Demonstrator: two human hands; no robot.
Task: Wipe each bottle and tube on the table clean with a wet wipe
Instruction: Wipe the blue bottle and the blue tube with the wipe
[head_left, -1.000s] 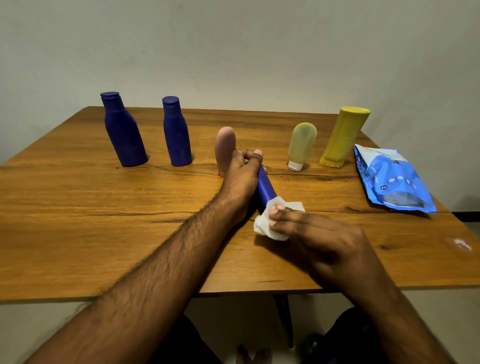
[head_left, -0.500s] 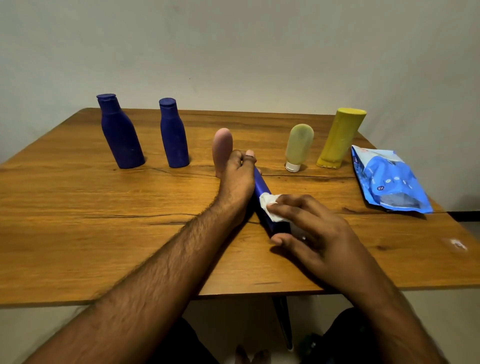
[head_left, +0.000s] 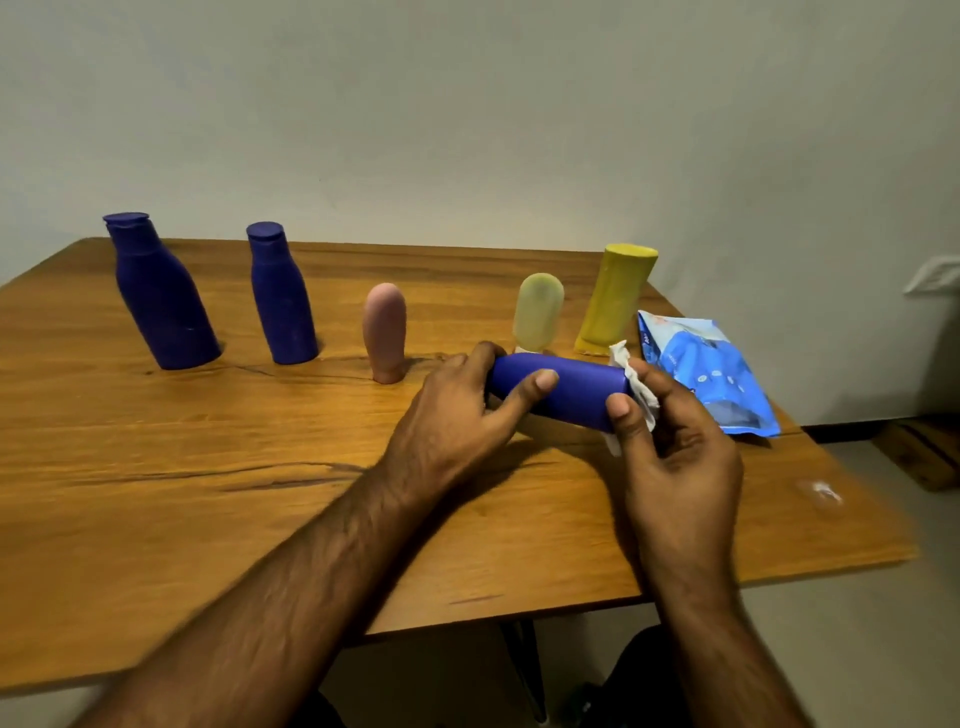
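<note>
Right of frame centre, the smooth dark-blue plastic tube (head_left: 563, 391), probably light and slippery, lies sideways, left hand (head_left: 457, 415) curled round 1 end, right hand (head_left: 670, 436) pinching the white wet wipe (head_left: 636, 387) against the other.

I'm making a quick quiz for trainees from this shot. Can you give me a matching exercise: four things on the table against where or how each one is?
Things:
1. blue tube
2. pink tube
3. wet wipe
4. wipes pack

States:
A. lying flat at the table's right edge
B. held sideways in both hands
C. standing alone on the table
D. pressed on the tube's end by the right hand

Pairs: 1-B, 2-C, 3-D, 4-A
</note>
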